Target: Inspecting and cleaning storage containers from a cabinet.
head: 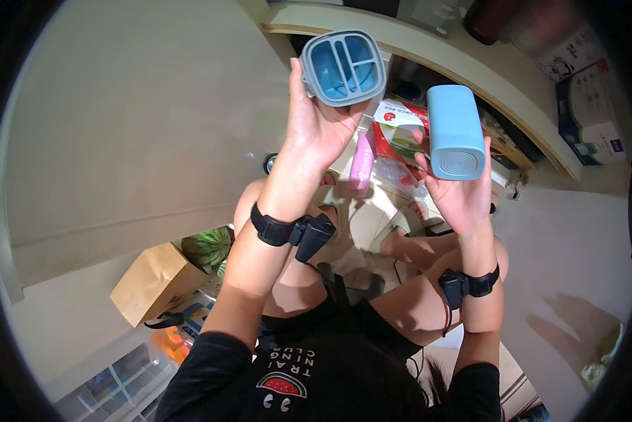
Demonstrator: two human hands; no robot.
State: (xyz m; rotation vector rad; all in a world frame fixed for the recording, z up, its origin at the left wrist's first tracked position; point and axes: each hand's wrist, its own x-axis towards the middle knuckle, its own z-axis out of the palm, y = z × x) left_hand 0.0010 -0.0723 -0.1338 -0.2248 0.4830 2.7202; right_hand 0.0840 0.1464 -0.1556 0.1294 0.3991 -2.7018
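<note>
My left hand (321, 124) is raised at the top middle, gripping a blue plastic container (337, 67) from below. Three open compartments show inside its pale rim. To the right, my right hand (458, 203) holds a light blue rounded-square cup or canister (454, 129) tilted, its ringed base towards me. Whether its far end is open is hidden. The two pieces are apart. Below and between them lie a red and white lunch box carton (399, 129) and a pink packet (362, 161).
An open cabinet's curved-looking wooden edge (453, 66) crosses the top, dark storage beneath. Clear plastic bags (397, 174) lie by my feet. A pale door panel (152, 116) stands left. Lower left are a brown paper bag (152, 282) and a watermelon (208, 247). Boxes (587, 118) stand at upper right.
</note>
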